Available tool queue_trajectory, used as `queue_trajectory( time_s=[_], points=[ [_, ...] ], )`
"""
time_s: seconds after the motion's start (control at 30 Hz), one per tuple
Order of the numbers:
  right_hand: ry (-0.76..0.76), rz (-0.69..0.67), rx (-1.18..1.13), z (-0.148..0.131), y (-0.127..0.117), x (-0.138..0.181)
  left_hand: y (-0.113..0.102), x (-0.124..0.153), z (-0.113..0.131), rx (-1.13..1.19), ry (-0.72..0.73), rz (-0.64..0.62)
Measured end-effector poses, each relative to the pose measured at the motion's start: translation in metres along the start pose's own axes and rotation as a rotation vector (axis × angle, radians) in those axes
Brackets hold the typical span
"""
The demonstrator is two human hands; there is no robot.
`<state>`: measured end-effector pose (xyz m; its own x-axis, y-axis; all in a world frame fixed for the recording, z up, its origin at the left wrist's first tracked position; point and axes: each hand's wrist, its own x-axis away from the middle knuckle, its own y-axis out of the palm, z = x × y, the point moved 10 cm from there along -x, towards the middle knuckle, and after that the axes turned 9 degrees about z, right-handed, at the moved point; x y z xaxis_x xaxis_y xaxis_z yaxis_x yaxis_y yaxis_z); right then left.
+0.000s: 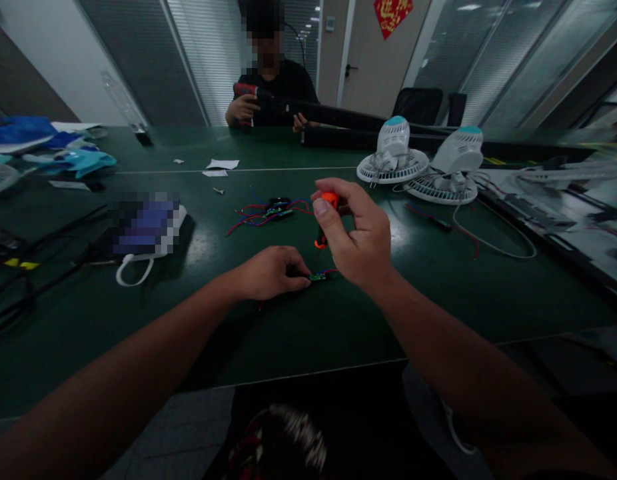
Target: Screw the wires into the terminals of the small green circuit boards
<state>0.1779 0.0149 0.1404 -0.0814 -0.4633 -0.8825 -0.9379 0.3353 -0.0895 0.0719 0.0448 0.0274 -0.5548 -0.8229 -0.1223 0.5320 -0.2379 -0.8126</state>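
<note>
Tabletop (368,327): dark green; two white fans (393,167) rest at right rear.
Room: door (371,73) behind; one person (293,77) opposite holds a red power drill (246,89).
Left hand (268,273): fingers pinch the left end of the circuit board (318,277) on the tabletop.
Right hand (361,233): fingers grip an orange-and-black screwdriver (330,198); tip contact I cannot tell.
Screwdriver step: I judge it tip placement; next move calls for a steady board.

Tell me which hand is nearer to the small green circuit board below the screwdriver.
Left. The left hand is at the left end of the circuit board; the right hand is raised above it, gripping the screwdriver.
</note>
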Motion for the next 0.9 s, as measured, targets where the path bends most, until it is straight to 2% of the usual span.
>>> queue_trajectory(
  time_s=[0.3,0.6,0.9],
  points=[
    [0.001,0.048,0.025,-0.0029,-0.0042,-0.0014,0.0011,0.0003,0.0009,0.015,-0.01,0.006],
    [-0.055,0.039,0.017,-0.0055,-0.003,-0.0018,0.0024,0.0002,-0.0031,0.012,-0.008,-0.008],
    [-0.02,-0.009,0.02,-0.0052,-0.0001,-0.0006,0.0019,0.0004,-0.0024,0.026,-0.016,-0.001]
  ],
)
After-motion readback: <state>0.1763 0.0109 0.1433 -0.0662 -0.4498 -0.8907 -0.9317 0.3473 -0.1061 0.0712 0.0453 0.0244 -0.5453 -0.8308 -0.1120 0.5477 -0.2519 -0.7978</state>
